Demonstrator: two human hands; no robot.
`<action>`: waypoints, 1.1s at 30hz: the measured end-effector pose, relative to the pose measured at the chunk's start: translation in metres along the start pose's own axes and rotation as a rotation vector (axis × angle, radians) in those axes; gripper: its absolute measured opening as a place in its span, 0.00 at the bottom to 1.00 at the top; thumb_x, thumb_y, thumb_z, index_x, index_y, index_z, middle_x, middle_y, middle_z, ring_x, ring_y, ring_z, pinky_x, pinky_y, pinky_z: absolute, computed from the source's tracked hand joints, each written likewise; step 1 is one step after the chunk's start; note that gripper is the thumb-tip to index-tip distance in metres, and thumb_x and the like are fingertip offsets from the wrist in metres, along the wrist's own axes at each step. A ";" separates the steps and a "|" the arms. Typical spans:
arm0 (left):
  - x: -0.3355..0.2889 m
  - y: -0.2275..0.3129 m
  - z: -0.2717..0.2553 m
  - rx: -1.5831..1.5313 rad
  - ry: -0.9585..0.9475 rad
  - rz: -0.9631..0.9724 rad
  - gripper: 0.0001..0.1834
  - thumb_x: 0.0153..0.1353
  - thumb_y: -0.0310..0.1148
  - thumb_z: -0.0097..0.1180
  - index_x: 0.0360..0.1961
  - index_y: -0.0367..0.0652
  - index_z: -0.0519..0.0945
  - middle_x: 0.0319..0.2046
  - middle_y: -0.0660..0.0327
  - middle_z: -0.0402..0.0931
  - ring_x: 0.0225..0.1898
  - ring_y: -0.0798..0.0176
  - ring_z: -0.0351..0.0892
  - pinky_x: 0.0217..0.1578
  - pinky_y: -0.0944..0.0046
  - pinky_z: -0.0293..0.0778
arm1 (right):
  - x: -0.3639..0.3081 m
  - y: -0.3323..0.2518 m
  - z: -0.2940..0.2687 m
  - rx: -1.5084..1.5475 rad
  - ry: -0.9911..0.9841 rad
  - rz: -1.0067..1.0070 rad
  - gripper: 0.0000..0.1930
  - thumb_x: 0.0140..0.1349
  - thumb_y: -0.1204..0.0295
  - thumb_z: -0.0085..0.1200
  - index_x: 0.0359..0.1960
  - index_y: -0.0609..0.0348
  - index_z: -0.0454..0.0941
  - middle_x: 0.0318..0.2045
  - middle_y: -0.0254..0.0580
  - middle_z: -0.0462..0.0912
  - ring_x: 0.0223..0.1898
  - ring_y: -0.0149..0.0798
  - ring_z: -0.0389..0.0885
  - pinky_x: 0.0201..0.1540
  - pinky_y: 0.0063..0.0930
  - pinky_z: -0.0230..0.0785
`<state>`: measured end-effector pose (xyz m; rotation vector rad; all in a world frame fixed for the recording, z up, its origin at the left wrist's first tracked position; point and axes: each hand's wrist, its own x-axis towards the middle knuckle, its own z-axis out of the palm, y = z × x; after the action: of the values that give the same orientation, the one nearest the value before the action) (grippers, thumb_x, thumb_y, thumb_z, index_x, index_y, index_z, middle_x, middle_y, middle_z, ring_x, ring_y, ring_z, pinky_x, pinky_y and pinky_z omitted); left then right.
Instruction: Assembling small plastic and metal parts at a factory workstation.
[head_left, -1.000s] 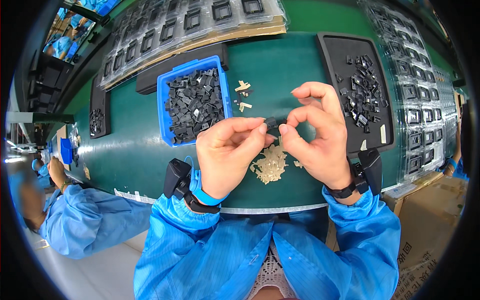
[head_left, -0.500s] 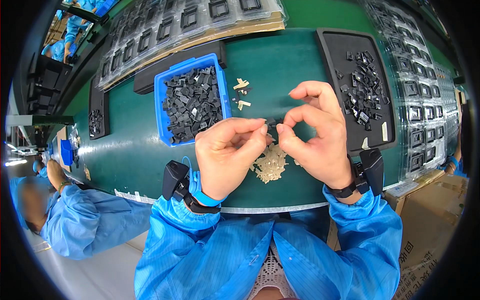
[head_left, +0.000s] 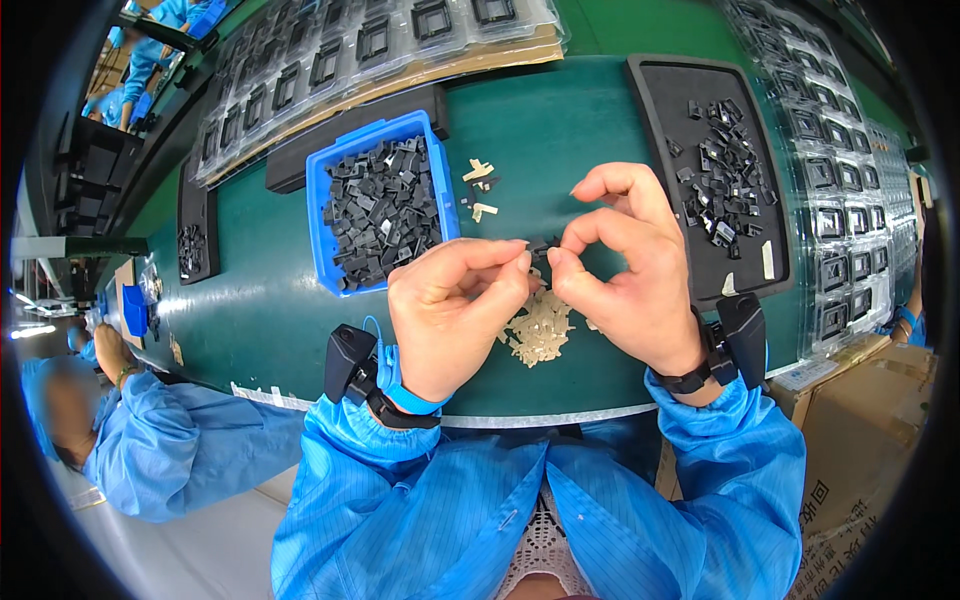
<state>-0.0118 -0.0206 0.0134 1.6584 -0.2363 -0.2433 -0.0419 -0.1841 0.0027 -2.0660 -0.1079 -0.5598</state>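
The fingers (head_left: 515,262) of the left hand (head_left: 450,315) and those of the right hand (head_left: 625,270) are pinched shut from both sides on one small black part (head_left: 543,244), held just above the green bench (head_left: 560,130). It looks like a fitting or peeling step on that part; the next move seems to call for a fine, steady pinch. Below the hands lies a heap of beige scraps (head_left: 540,330). Left sits a blue bin (head_left: 318,215) of black pieces, right a black tray (head_left: 650,110). A brown cardboard box (head_left: 860,430) stands at the lower right.
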 end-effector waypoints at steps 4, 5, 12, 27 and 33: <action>-0.001 0.001 0.000 0.003 0.001 -0.007 0.05 0.53 0.20 0.59 0.32 0.30 0.80 0.29 0.56 0.80 0.31 0.66 0.82 0.32 0.70 0.78 | 0.000 0.000 -0.001 -0.021 -0.013 -0.011 0.05 0.41 0.79 0.60 0.20 0.61 0.75 0.40 0.42 0.70 0.41 0.38 0.72 0.42 0.29 0.65; -0.001 0.001 0.000 0.005 -0.002 -0.004 0.05 0.53 0.20 0.59 0.32 0.30 0.80 0.29 0.56 0.80 0.30 0.66 0.82 0.32 0.71 0.78 | 0.000 0.000 0.000 -0.021 -0.010 -0.011 0.05 0.41 0.79 0.60 0.20 0.61 0.75 0.40 0.42 0.70 0.41 0.38 0.72 0.42 0.29 0.65; -0.001 0.001 0.000 0.023 0.001 0.000 0.05 0.53 0.20 0.60 0.32 0.30 0.80 0.28 0.55 0.80 0.30 0.65 0.82 0.30 0.71 0.78 | 0.000 0.000 0.000 -0.014 -0.003 -0.003 0.06 0.41 0.78 0.61 0.20 0.60 0.76 0.39 0.43 0.69 0.41 0.39 0.72 0.42 0.29 0.65; -0.002 -0.003 -0.001 0.039 0.004 0.045 0.05 0.51 0.19 0.60 0.31 0.31 0.81 0.29 0.56 0.80 0.30 0.66 0.82 0.30 0.71 0.77 | -0.002 0.003 0.002 0.042 -0.005 0.039 0.08 0.43 0.72 0.63 0.19 0.58 0.75 0.39 0.44 0.70 0.44 0.46 0.69 0.45 0.35 0.64; -0.001 -0.002 0.000 -0.013 -0.016 0.000 0.05 0.53 0.19 0.59 0.32 0.31 0.80 0.29 0.57 0.80 0.30 0.66 0.82 0.30 0.71 0.78 | -0.002 0.001 0.001 0.044 0.006 0.078 0.08 0.43 0.71 0.63 0.19 0.59 0.77 0.39 0.45 0.70 0.44 0.46 0.69 0.45 0.35 0.64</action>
<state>-0.0124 -0.0200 0.0119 1.6441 -0.2460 -0.2578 -0.0430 -0.1836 0.0004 -2.0163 -0.0354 -0.5110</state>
